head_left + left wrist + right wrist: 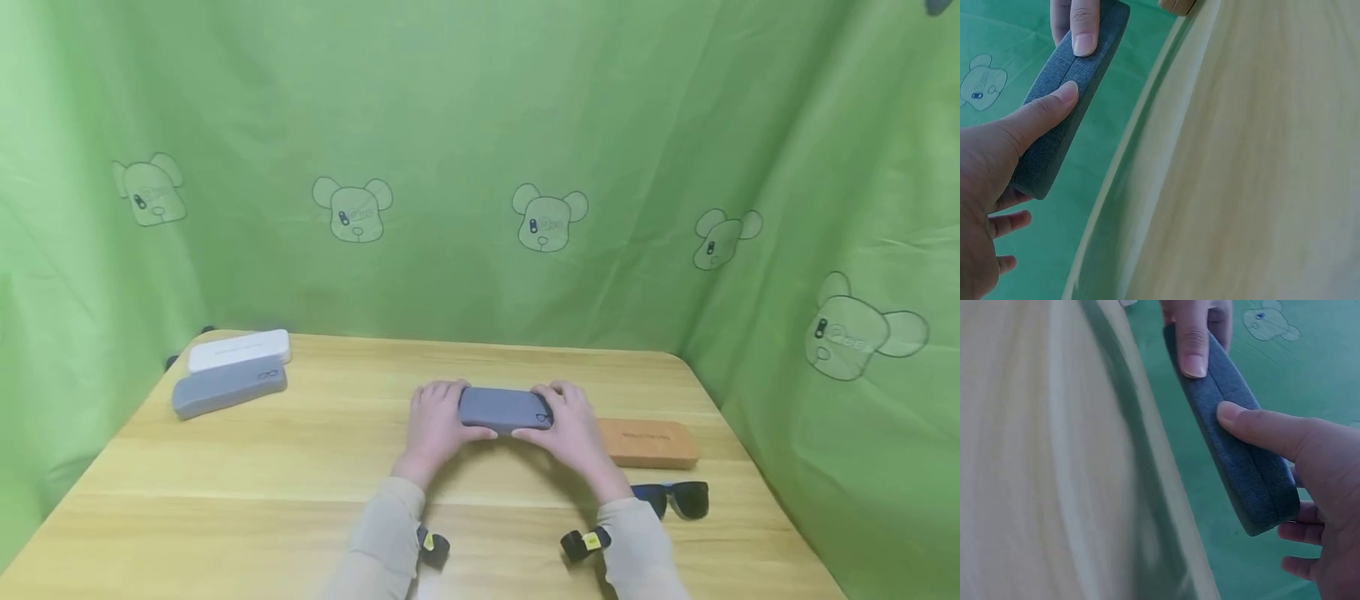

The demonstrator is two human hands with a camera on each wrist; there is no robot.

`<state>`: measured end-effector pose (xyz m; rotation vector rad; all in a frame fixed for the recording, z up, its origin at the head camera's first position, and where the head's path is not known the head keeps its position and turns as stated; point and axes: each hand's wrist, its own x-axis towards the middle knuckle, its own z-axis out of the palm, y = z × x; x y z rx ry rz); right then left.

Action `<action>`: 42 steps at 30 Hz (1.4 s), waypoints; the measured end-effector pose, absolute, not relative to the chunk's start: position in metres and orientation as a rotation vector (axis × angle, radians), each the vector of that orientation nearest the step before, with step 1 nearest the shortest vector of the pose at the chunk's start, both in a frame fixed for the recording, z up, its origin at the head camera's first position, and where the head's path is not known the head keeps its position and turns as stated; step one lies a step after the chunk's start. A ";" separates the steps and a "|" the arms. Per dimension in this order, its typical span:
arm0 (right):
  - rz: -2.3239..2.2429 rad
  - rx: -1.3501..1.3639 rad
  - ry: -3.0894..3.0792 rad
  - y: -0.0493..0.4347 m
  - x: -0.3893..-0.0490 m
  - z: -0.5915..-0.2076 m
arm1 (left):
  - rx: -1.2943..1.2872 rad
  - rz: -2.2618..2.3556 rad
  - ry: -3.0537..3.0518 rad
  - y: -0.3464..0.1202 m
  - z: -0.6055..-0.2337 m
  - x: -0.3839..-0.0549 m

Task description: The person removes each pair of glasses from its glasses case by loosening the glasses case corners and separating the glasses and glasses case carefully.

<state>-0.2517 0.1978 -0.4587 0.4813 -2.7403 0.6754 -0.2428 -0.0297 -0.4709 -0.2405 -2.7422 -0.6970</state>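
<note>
A dark grey-blue fabric glasses case (pixel 501 407) with a small glasses print is held above the table between both hands, its lid closed. My left hand (pixel 438 419) grips its left end, thumb along the front edge. At the opposite end, my right hand (pixel 572 429) grips it the same way. Both wrist views show the thumbs on the seam side of the case (pixel 1054 131), with fingers around the back. Just right of my right hand lies an orange-brown glasses case (pixel 651 443). Dark sunglasses (pixel 681 500) rest nearer to me, partly hidden by the right wrist.
At the table's far left, a white glasses case (pixel 240 351) lies against a second grey glasses case (pixel 230 387). Green curtains (pixel 450 275) with bear-head prints surround the wooden table (pixel 247 475) at the back and sides.
</note>
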 end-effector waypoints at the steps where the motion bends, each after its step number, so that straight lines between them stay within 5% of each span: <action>1: 0.679 0.482 -2.751 0.200 -0.252 -0.458 | -0.247 -0.704 -2.747 -0.028 -0.472 -0.243; 42: 0.627 0.566 -2.986 0.256 -0.261 -0.468 | -0.384 -0.887 -2.964 0.009 -0.475 -0.228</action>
